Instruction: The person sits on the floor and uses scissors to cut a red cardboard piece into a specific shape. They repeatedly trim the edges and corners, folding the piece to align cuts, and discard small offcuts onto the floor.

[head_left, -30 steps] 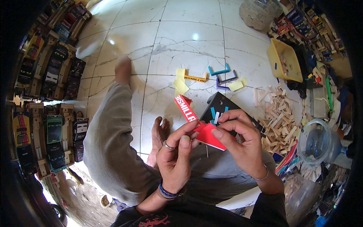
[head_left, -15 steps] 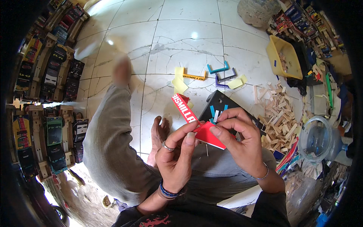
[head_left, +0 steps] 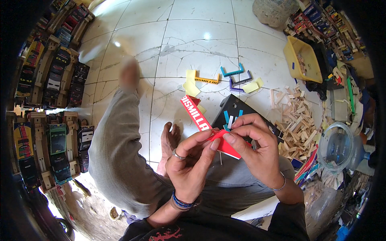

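A red piece with white lettering slants from the far left into my fingers. Its broader plain red part, with a white lower edge, spans the space between both hands. My left hand pinches it from the left, thumb and forefinger close together where the red sheet is creased. My right hand grips the right part between thumb and fingers. How the lettered length joins the plain part is hidden by my fingertips. Just beyond my right hand lies a dark box with small blue and white strips on it.
Farther off on the cracked white tiles lie yellow, turquoise and purple U-shaped pieces, with pale yellow paper scraps. Wood offcuts are heaped at right, near a yellow tub and a clear plastic container. Toy vehicles line the left.
My left thumb has shifted right and up along the red sheet, closer to my right thumb. The sheet is now creased between them. My right hand has barely moved.
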Demonstrator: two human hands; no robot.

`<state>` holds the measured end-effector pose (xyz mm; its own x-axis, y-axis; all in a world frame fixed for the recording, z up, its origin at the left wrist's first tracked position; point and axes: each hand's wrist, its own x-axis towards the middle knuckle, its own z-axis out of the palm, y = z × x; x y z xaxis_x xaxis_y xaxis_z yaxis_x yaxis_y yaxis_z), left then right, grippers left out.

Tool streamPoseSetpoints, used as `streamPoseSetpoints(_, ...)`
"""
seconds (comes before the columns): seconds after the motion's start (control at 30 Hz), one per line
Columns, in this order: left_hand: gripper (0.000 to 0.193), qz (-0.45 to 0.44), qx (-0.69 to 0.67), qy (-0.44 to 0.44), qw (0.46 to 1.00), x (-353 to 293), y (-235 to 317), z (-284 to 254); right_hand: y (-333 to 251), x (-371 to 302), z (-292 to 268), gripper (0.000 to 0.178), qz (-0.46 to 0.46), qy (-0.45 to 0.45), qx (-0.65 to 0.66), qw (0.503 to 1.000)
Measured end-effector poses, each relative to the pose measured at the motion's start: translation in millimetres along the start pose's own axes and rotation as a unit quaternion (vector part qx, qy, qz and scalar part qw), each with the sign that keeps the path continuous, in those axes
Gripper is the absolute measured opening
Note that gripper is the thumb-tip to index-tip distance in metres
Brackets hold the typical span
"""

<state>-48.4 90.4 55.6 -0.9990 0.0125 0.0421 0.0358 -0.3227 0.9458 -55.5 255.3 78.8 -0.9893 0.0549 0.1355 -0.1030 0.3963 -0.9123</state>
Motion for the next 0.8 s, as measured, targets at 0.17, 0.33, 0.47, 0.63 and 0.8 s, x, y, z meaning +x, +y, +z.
streamPoseSetpoints(0.17, 0.027, 0.014, -0.016, 0.013, 1.000, 1.8, -5.6, 1.0, -0.2, -0.2, 1.5, 0.013, 0.001, 0.000, 0.000, 1.000)
streamPoseSetpoints(0.33, 0.026, 0.044, 0.020, 0.021, 0.999, 0.5, -6.3, 1.3, -1.1, -0.9, 1.6, 0.012, 0.000, -0.001, -0.005, 1.000)
streamPoseSetpoints(0.47, 0.026, 0.052, 0.073, 0.026, 0.996, 0.3, -5.9, 0.0, -1.1, -0.6, 1.8, 0.013, -0.008, -0.003, -0.013, 1.000)
streamPoseSetpoints(0.63, 0.026, 0.065, 0.097, 0.045, 0.992, 1.4, -7.9, -1.1, -2.3, 0.1, 1.9, 0.015, -0.014, 0.000, -0.026, 1.000)
streamPoseSetpoints(0.8, 0.029, 0.046, 0.086, 0.062, 0.993, 0.8, -8.2, 0.2, -2.8, -0.2, 2.1, 0.023, -0.050, 0.013, -0.123, 0.991)
